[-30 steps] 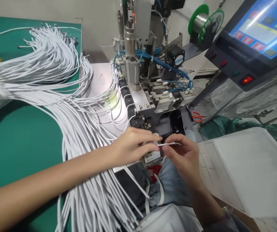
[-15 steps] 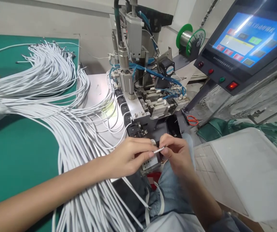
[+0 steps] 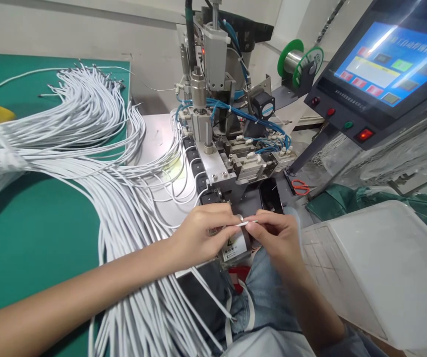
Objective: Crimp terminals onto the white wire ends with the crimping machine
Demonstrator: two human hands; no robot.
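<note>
Pale wall seen at rear. Green-topped table placed before wall at left; white worktop set beside it, brightly lit. Green sheeting bunched at right, clear plastic seen beyond. Floor mostly hidden.

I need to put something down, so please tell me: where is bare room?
Green table: bare patch bordered by white cables above and right, left forearm below. Pale panel beyond the right forearm also looks bare. Crowded: left of the machine, where cables run.
</note>
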